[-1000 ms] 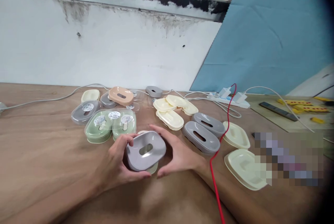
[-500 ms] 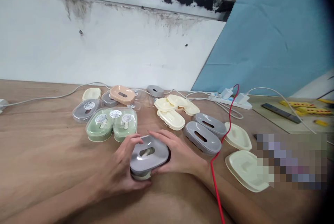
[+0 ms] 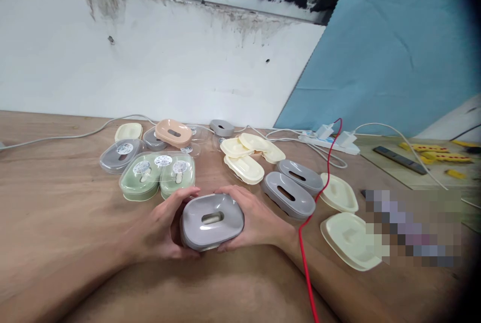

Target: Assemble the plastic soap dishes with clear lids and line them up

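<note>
A grey oval soap dish (image 3: pixel 212 237), with a slot in its top, is held low in front of me at the middle of the view. A pale layer shows through the slot and in a thin strip under the lower edge. My left hand (image 3: pixel 165 227) curves round its left end, thumb below and fingertips at the far edge. On the opposite end, my right hand (image 3: pixel 259 220) grips the rim with thumb and fingers. Just beyond my left fingers stand two green soap dishes (image 3: pixel 141 190) under clear covers with round stickers.
Two grey slotted dishes (image 3: pixel 289 207) lie right of my hands, with cream trays (image 3: pixel 244 170) behind. More pale trays (image 3: pixel 351 240) lie further right. A red cable (image 3: pixel 306 263) crosses my right forearm's area from a white power strip (image 3: pixel 338 145). A peach dish (image 3: pixel 173 133) sits farther back.
The grey top has levelled and settled lower over the pale piece, which shows less beneath it. Both hands still hold it; the whole view has shifted slightly.
</note>
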A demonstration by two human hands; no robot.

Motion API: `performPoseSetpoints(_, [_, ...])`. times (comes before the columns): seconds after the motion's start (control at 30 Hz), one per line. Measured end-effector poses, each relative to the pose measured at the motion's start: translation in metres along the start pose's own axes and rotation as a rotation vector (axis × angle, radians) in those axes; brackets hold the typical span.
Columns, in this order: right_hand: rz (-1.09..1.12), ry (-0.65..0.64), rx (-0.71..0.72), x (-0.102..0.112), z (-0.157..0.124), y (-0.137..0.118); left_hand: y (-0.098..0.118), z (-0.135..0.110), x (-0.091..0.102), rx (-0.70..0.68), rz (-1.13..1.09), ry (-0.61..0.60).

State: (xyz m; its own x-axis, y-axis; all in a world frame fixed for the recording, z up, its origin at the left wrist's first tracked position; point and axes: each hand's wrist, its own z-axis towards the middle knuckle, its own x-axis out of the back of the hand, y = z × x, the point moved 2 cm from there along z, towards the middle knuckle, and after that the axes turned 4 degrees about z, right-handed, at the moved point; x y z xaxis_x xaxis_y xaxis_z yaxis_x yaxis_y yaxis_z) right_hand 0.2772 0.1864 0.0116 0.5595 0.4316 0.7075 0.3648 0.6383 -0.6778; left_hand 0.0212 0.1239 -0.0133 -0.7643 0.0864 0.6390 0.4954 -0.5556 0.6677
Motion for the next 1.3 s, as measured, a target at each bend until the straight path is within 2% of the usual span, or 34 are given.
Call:
performPoseSetpoints(0.13, [-0.009,0.004,-0.001,-0.002,0.001,-0.001,0.003,0.003,0.005,-0.024,-0.032,-0.032])
performPoseSetpoints(0.37, [-0.053,-0.019,0.016,-0.002,0.003,-0.004,0.003,0.001,0.004,-0.069,0.069,-0.091])
performPoseSetpoints(0.53, [-0.085,-0.061,0.062,0.001,0.002,-0.006,0.005,0.000,0.001,-0.038,0.099,-0.078])
performPoseSetpoints(0.7, [-0.127,-0.028,0.087,0.001,0.001,-0.011,0.009,-0.002,-0.003,-0.052,0.127,-0.026])
performPoseSetpoints(1.03, [-0.108,-0.041,0.071,0.001,0.000,-0.012,0.015,-0.001,0.000,-0.042,0.126,-0.045])
performPoseSetpoints(1.3, [-0.088,-0.030,0.070,0.001,-0.001,-0.012,0.017,-0.001,0.004,-0.057,0.244,-0.062])
